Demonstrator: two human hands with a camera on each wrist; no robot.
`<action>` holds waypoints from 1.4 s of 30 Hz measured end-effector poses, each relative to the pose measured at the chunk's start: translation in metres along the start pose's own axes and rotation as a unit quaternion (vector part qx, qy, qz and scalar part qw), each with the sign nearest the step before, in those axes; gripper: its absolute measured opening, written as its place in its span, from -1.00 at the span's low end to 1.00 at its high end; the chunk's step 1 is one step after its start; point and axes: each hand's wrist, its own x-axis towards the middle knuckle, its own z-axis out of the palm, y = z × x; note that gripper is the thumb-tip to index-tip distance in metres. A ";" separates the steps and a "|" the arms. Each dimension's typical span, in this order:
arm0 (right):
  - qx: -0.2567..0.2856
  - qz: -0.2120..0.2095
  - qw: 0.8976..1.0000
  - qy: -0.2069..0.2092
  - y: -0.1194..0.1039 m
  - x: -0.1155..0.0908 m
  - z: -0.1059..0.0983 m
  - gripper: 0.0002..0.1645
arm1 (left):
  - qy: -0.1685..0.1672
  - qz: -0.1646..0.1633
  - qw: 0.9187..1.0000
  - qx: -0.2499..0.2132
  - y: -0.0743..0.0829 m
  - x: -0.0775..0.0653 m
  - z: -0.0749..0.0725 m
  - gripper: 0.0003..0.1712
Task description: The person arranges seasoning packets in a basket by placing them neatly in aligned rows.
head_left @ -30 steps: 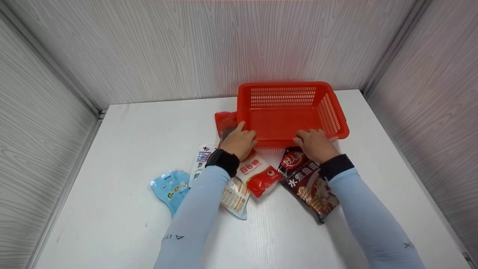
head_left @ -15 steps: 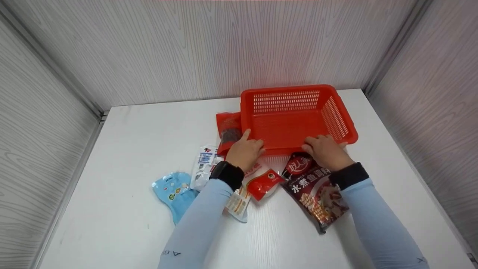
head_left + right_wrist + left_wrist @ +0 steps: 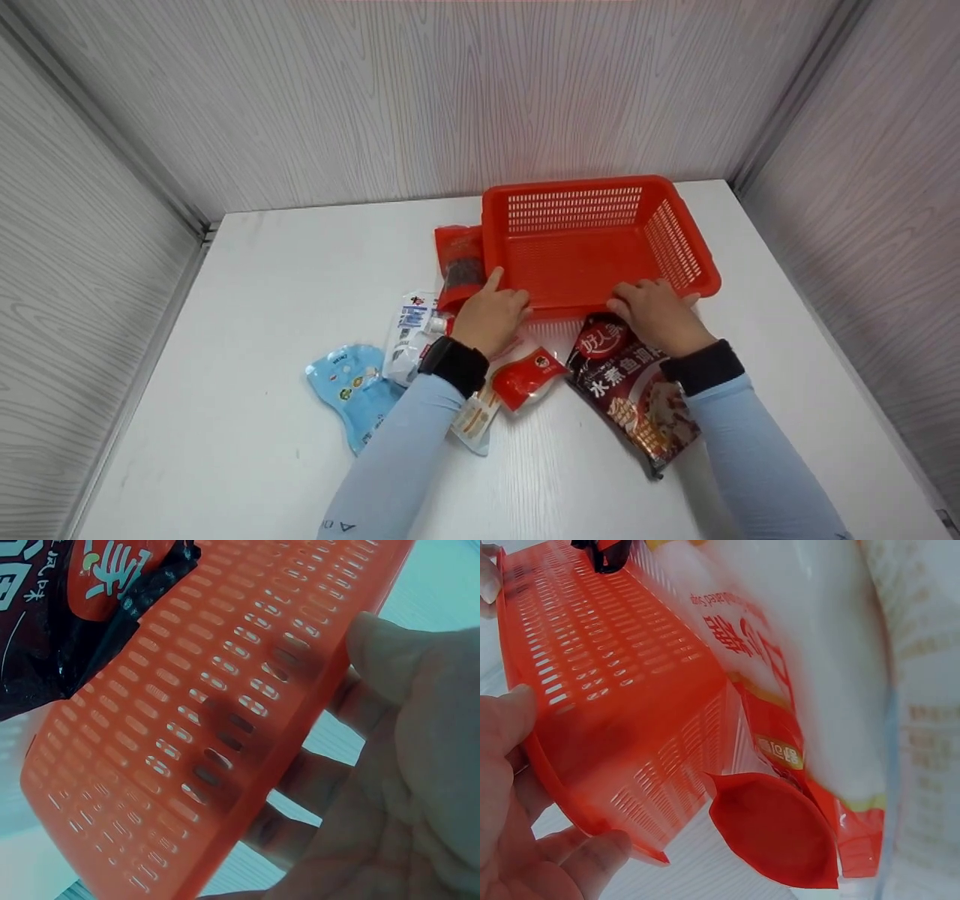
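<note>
A red plastic basket (image 3: 581, 259) with slotted walls stands near the table's back right, its inside bare. At its near left corner my left hand (image 3: 491, 319) grips the rim, fingers outside and inside the edge in the left wrist view. My right hand (image 3: 664, 319) holds the near rim further right; the right wrist view has thumb and fingers on either side of the basket wall (image 3: 225, 675). Against the near side lie a red-and-white bag of white sugar (image 3: 529, 377), partly hidden by my left hand, and a dark fish seasoning packet (image 3: 637, 397) below my right hand.
Left of the basket lies a red packet (image 3: 461, 259) with dark contents in its window. Nearer are a white printed pouch (image 3: 409, 337), a light blue pouch (image 3: 352, 390) and an orange-and-white pouch (image 3: 474, 427) partly under my left arm. A panel wall stands close behind the basket.
Both hands have drawn the basket towards me and slightly right. The seasoning packet and sugar bag have slid nearer with it. More of the red packet on the left now shows.
</note>
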 end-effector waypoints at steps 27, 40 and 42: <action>0.073 -0.053 0.982 0.166 0.007 -0.028 -0.003 -0.35 | -0.003 -0.039 0.995 -0.091 -0.002 -0.020 -0.033 -0.29; 0.086 0.064 0.994 -0.015 0.043 -0.078 0.009 -0.03 | 0.107 -0.040 0.978 -0.172 -0.015 -0.090 -0.024 -0.26; 0.087 0.072 0.993 -0.030 0.052 -0.080 0.016 -0.02 | 0.105 -0.055 0.978 -0.173 -0.013 -0.098 -0.020 -0.27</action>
